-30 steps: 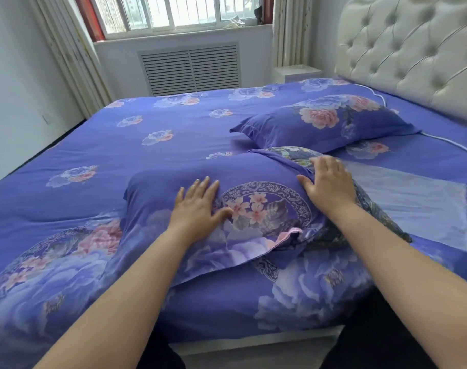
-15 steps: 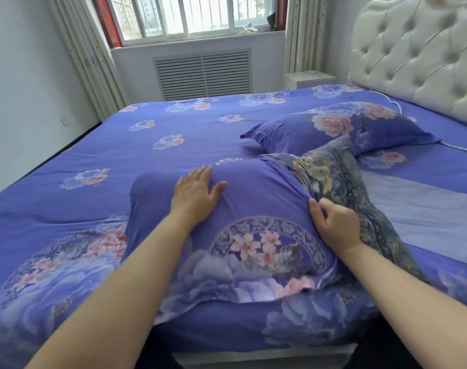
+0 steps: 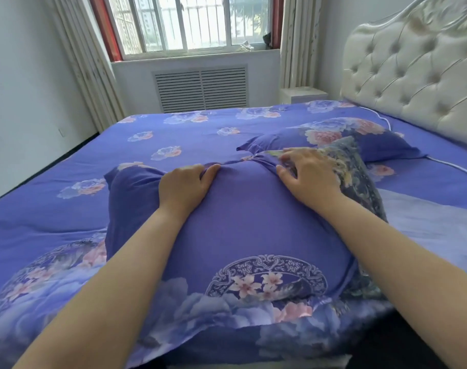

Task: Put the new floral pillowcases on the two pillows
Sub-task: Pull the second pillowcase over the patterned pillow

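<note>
A plump pillow in a purple floral pillowcase (image 3: 243, 235) lies on the bed in front of me, tilted up toward me. My left hand (image 3: 185, 186) grips a bunched fold of the case at its far edge, fingers curled over the top. My right hand (image 3: 309, 177) lies on the far right corner with fingers spread, where a darker patterned fabric (image 3: 352, 166) sticks out beside the case. A second pillow in a matching floral case (image 3: 333, 139) lies flat farther back, near the headboard.
The bed carries a purple floral sheet (image 3: 173, 139). A pale lilac cloth (image 3: 426, 225) lies flat at the right. The tufted cream headboard (image 3: 413, 75) stands at the right, a white nightstand (image 3: 303, 94) behind it, and a window with a radiator grille at the back wall.
Both hands have slid up to the far edge of the near pillow. The left hand went from lying flat to gripping a fold. The pillow has tipped up toward me.
</note>
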A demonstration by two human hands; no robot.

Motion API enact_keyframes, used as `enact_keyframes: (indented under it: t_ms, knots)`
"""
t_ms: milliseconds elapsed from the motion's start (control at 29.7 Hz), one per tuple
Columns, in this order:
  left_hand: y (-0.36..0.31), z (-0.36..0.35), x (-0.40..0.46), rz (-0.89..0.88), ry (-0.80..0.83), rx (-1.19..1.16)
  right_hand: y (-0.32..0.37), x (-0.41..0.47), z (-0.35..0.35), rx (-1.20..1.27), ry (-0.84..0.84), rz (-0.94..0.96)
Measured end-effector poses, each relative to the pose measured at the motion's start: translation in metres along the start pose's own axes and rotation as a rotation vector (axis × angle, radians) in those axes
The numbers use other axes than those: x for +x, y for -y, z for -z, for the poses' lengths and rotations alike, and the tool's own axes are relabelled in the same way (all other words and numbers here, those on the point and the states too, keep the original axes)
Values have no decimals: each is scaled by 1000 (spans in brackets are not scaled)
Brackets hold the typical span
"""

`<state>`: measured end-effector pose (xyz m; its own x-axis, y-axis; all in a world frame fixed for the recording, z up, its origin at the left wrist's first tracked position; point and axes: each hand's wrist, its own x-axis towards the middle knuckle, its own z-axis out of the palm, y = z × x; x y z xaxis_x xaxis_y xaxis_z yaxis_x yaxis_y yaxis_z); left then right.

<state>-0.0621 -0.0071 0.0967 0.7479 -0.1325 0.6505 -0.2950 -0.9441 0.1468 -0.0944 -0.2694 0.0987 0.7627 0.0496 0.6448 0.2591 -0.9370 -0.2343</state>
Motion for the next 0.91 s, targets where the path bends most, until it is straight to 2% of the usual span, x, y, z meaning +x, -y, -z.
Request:
enact_keyframes:
  t_ms: [101,202,269,370,437,572,706,740,841,908]
  knots:
    - [-3,31,17,4,-336,-79,29,61,13,36,122,74]
    - [5,61,37,11,-586,-187,56,97,35,71,-20,-10]
    - [11,65,40,73,-510,-196,64,102,35,-57,-2,-71]
    - [24,42,18,232,-131,-120,62,83,5,-181,271,-153]
    - [39,28,0,235,23,-144,59,70,-16,-137,441,-195]
    - [65,29,-3,178,-35,-238,79,81,-9,-50,547,-243]
    - [87,33,4,260,-122,-71,103,103,4,21,723,-197]
    - [90,35,4,264,-85,-45,105,106,1,13,722,-220]
    - [93,31,3,116,58,36,103,105,-12,137,666,-363]
    - [96,33,2,141,43,-63,93,101,-21,326,642,-501]
